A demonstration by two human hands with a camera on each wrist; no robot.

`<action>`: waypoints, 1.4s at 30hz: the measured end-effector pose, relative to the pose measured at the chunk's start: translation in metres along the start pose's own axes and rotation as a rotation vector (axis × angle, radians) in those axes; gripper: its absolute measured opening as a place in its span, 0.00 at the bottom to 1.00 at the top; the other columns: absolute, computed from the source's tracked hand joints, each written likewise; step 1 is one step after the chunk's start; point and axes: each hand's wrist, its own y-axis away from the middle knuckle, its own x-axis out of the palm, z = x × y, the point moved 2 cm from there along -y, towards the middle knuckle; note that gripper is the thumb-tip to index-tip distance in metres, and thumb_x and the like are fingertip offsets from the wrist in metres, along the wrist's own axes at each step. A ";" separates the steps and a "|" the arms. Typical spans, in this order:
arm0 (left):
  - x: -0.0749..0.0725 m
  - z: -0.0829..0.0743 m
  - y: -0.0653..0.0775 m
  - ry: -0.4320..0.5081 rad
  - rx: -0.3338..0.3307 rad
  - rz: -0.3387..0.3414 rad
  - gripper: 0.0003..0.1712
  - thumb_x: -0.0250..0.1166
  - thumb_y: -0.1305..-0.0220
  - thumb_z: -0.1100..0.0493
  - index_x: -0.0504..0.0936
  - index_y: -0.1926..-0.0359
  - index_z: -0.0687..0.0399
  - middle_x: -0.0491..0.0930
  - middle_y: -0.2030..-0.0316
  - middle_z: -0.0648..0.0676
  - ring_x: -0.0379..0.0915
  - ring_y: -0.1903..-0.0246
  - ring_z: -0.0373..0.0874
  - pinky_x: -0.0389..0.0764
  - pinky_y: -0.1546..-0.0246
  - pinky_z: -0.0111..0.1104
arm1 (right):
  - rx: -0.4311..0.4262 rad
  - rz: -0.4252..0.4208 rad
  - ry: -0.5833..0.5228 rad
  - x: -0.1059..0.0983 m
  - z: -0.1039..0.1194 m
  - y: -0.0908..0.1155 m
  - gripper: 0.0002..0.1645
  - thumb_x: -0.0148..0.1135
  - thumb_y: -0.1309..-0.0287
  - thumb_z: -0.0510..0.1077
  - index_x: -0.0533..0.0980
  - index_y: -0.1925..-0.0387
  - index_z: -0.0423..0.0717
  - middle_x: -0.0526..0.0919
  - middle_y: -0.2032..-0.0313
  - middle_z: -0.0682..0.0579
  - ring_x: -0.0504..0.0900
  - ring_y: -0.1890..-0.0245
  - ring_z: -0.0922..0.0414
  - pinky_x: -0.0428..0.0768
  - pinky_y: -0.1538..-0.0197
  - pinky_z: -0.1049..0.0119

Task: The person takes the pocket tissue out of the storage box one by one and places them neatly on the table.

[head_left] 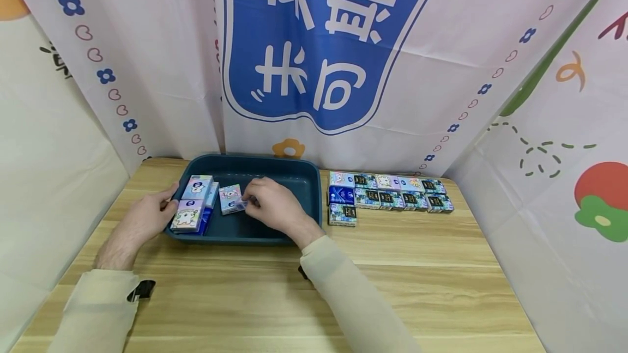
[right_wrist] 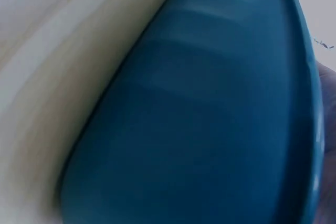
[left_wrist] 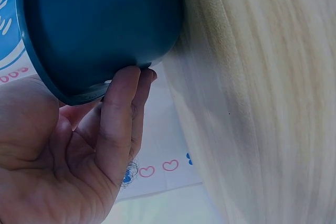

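A dark teal tray (head_left: 275, 239) lies on the table. My left hand (head_left: 149, 212) holds its left end, and in the left wrist view the fingers (left_wrist: 116, 124) lie against the tray's outer wall below the rim. Inside the tray, my right hand (head_left: 275, 204) pinches a small pastel tissue pack (head_left: 229, 198) by its right side, its fingertips partly covering the pack. To the left of that pack, several tissue packs (head_left: 188, 214) are stacked at the tray's left end. The right wrist view shows the tray's outer wall (right_wrist: 184, 129), with the right hand mostly hidden beyond the rim.
Right of the tray, several more tissue packs (head_left: 391, 199) lie in rows on the wooden table (head_left: 392, 271). A printed cloth (head_left: 196, 97) hangs behind the table's back edge, and pale cloth (head_left: 539, 222) stands along the right side.
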 end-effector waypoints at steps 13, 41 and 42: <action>-0.001 -0.001 0.001 -0.002 -0.012 0.012 0.38 0.49 0.03 0.52 0.52 0.07 0.65 0.67 0.23 0.90 0.81 0.46 0.71 0.81 0.54 0.47 | -0.006 -0.047 -0.072 -0.034 -0.019 0.027 0.08 0.72 0.19 0.41 0.93 0.47 0.51 0.94 0.47 0.57 0.83 0.50 0.59 0.87 0.44 0.67; -0.001 -0.001 0.002 0.009 -0.004 0.023 0.38 0.49 0.03 0.52 0.51 0.07 0.66 0.64 0.22 0.91 0.80 0.43 0.74 0.84 0.47 0.57 | 0.130 -0.243 -0.246 -0.095 -0.090 0.100 0.11 0.69 0.25 0.34 0.93 0.50 0.45 0.95 0.46 0.48 0.90 0.50 0.50 0.93 0.44 0.46; -0.001 -0.001 0.002 0.009 -0.003 0.023 0.38 0.49 0.03 0.52 0.51 0.07 0.66 0.64 0.22 0.91 0.80 0.43 0.74 0.84 0.46 0.58 | 0.137 -0.250 -0.252 -0.097 -0.093 0.103 0.11 0.69 0.25 0.34 0.93 0.50 0.45 0.96 0.46 0.48 0.90 0.49 0.49 0.93 0.43 0.45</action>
